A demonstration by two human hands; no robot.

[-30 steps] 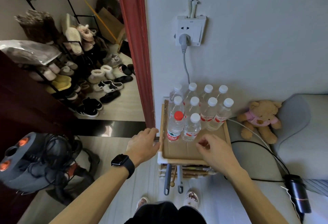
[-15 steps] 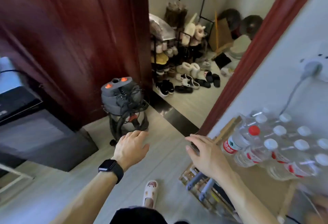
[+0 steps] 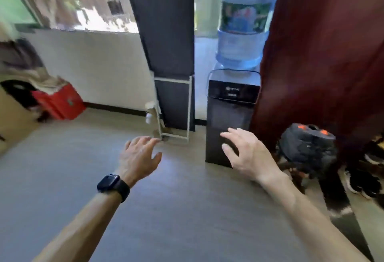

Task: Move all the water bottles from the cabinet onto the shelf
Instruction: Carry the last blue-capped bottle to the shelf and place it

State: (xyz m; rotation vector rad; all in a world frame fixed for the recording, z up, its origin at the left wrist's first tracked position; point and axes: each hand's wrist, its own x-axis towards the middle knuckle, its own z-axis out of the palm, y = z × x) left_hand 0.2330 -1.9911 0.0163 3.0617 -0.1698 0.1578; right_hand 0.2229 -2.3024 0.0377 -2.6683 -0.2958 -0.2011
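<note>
No small water bottles, cabinet or shelf appear in this blurred head view. My left hand (image 3: 138, 157), with a black watch on the wrist, is stretched out over the floor with fingers spread and holds nothing. My right hand (image 3: 247, 153) is also open and empty, hovering in front of the lower part of a black water dispenser (image 3: 230, 114). A large blue water jug (image 3: 245, 25) sits upside down on top of that dispenser.
A dark red door (image 3: 324, 54) stands at the right, with a black fan heater (image 3: 305, 147) and shoes (image 3: 365, 180) at its foot. A white metal rack (image 3: 174, 108) leans by a dark pillar. A red box (image 3: 60, 104) sits at far left below a window.
The view has swung left, away from the wooden cart of bottles, past the door to the dispenser. Both hands stay empty and open, now out in front over the floor.
</note>
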